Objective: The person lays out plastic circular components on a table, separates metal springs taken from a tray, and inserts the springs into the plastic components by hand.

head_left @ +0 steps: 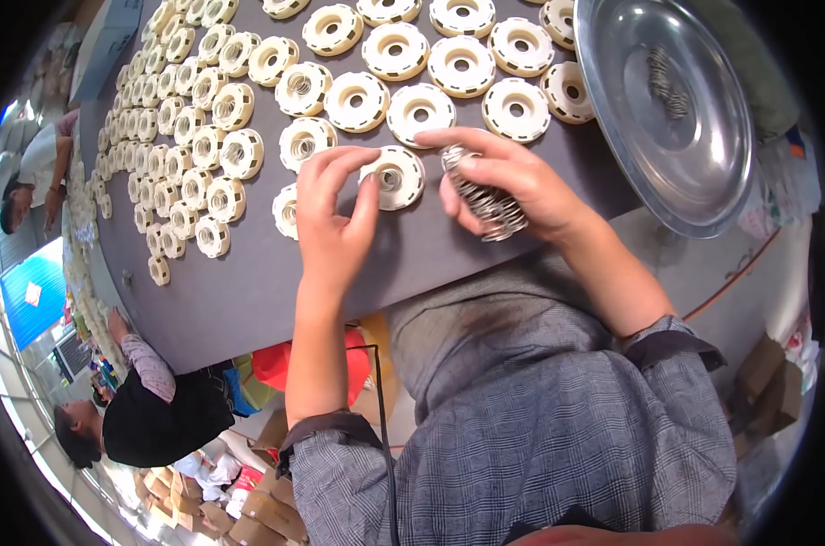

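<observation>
My right hand (521,177) is closed around a bunch of metal coil springs (490,205), which pokes out below the fingers. Its index finger stretches left, near the top edge of a cream-coloured round plastic disc (412,189). A small coil spring (388,178) sits at the middle of this disc. At the disc's left rim my left hand (335,196) has its thumb and index fingertip apart, with nothing seen between them. Just behind my left hand lies another disc (285,211), partly hidden by it.
Rows of discs holding springs (241,153) cover the left of the grey table (239,314). Discs with bare centre holes (421,109) lie ahead. At right, a shiny metal basin (612,136) holds loose springs (667,82). A person (157,400) sits at the table's left side.
</observation>
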Demonstrator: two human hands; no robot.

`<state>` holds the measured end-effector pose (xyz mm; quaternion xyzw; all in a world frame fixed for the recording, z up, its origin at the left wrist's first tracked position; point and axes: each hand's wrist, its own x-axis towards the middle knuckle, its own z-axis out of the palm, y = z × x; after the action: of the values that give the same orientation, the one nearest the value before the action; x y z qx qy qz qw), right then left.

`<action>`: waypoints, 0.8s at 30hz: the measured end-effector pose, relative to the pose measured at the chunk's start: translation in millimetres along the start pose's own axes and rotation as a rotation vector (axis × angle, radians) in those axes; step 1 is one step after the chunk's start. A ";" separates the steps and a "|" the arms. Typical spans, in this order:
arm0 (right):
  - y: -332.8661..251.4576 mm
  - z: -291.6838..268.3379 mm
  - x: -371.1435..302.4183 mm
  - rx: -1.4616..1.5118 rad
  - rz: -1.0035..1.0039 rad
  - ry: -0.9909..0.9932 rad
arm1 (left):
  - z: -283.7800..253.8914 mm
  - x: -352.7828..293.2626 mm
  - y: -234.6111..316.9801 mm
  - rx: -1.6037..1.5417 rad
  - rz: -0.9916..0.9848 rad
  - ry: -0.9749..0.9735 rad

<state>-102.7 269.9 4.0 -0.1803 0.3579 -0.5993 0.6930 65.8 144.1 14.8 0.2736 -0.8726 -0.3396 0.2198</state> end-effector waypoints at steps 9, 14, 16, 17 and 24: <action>6.4 -4.2 2.7 -0.043 -0.033 0.015 | 5.4 -14.8 -13.8 -0.259 -0.252 0.018; 10.3 -2.6 3.7 -0.030 -0.015 0.001 | 9.7 -12.4 -15.3 -0.468 -0.196 0.069; 11.3 -1.9 3.8 -0.015 -0.007 -0.015 | 12.6 -13.5 -18.5 -0.357 -0.102 0.072; 11.7 -2.1 3.8 -0.016 -0.007 -0.013 | 14.2 -14.3 -20.4 -0.146 -0.025 0.057; 13.4 -5.0 5.6 -0.009 -0.001 -0.008 | 16.6 -16.2 -18.2 0.166 0.069 0.048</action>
<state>-96.7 268.4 -10.0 -0.1859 0.3577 -0.5972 0.6934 74.6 150.9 -12.6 0.2689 -0.9011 -0.2518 0.2288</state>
